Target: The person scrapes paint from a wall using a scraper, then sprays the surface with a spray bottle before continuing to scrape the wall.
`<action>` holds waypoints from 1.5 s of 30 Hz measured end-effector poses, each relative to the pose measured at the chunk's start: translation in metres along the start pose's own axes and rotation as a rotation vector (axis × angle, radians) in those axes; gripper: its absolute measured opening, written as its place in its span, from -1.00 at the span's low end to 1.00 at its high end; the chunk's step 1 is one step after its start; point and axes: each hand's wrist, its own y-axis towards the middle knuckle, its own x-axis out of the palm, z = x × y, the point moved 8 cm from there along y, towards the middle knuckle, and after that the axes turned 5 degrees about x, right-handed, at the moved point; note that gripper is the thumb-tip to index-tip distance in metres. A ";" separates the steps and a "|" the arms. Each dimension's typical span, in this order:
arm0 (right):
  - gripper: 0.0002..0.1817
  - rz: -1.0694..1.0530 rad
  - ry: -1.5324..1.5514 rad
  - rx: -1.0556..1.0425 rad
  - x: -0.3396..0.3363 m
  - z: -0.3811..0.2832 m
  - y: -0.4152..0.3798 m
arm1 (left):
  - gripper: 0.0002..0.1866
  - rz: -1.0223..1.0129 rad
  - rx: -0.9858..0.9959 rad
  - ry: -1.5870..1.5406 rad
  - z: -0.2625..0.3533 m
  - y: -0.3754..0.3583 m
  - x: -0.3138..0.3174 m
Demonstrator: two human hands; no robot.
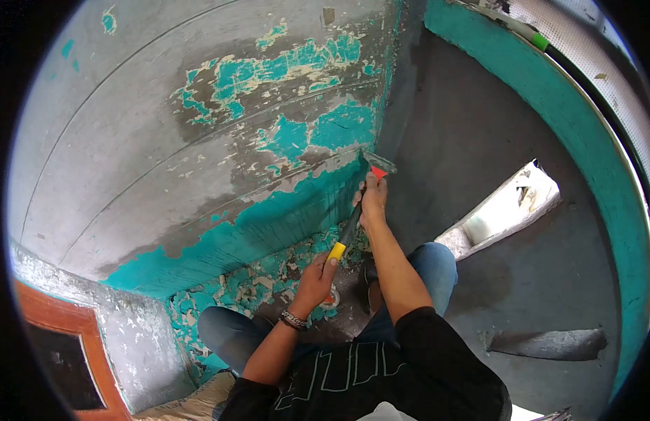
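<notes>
A long-handled scraper [351, 228] with a black shaft, a yellow grip section and a red head reaches up to the wall corner. Its wide blade [381, 162] is at the edge of the turquoise paint. My right hand [372, 200] is closed round the shaft just below the red head. Lower down, my left hand [315, 282], with a bracelet at the wrist, grips the handle end by the yellow part. Turquoise paint [234, 242] covers the lower wall, and its upper edge is ragged against bare grey [128, 203].
Paint flakes [251, 288] lie along the wall's foot, around my bent knees. To the right, a dark surface has a bright opening [511, 207] and a darker recess [549, 344]. An orange frame [65, 316] is at lower left, a sack [188, 403] below.
</notes>
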 end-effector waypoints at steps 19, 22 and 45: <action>-0.79 0.006 -0.062 0.113 0.005 0.024 0.005 | -0.58 -0.001 0.013 0.058 -0.010 -0.005 -0.001; -0.77 0.020 -0.035 0.119 0.005 0.023 0.003 | -0.59 0.012 0.006 0.069 -0.014 -0.006 -0.002; -0.81 0.048 -0.065 0.088 0.001 0.019 0.011 | -0.60 -0.009 -0.009 0.076 -0.012 0.002 0.001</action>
